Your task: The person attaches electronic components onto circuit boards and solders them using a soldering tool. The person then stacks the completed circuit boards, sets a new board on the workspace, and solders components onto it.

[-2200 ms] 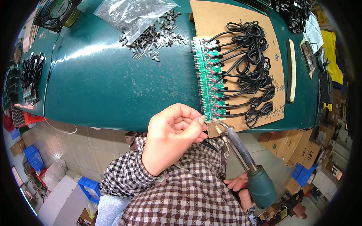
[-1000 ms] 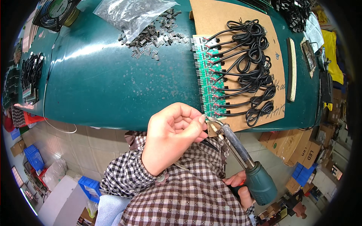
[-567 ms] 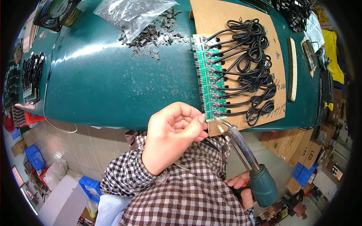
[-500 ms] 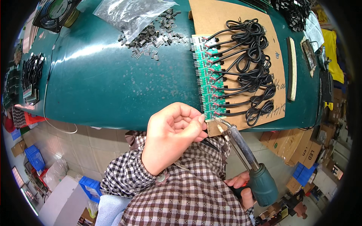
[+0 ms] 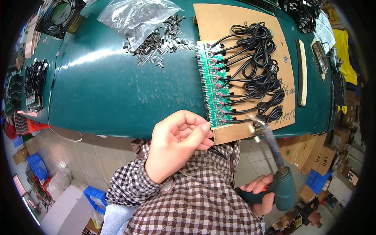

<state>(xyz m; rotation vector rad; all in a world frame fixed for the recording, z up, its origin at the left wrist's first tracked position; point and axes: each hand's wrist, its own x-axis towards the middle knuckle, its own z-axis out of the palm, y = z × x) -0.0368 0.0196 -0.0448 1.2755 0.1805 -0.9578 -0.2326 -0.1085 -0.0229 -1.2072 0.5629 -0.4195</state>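
Observation:
My left hand (image 5: 178, 143) is closed in a pinch, thumb and forefinger at the near left corner of a row of green circuit boards (image 5: 216, 90). Whatever lies between those fingertips is too small to make out. Black cables (image 5: 260, 55), bundled in loops, run rightward from the boards. Boards and cables lie on a brown cardboard sheet (image 5: 219, 17). My right hand (image 5: 258, 192) is wrapped round the grip of a green soldering gun (image 5: 284, 188). Its metal tip is raised to the right of the nearest board, over the last cable, apart from the board.
Small pin headers (image 5: 168, 41) lie heaped by a clear plastic bag (image 5: 135, 19) at the back. A fan (image 5: 60, 15) stands far left, with more cabled boards (image 5: 35, 80) below it. A dark, pale-edged bar (image 5: 301, 72) lies right of the cardboard. The green table (image 5: 117, 94) ends before me.
The soldering gun's tip has lifted off the nearest board and moved right, and my right hand with it. My left hand keeps its pinch at the board corner.

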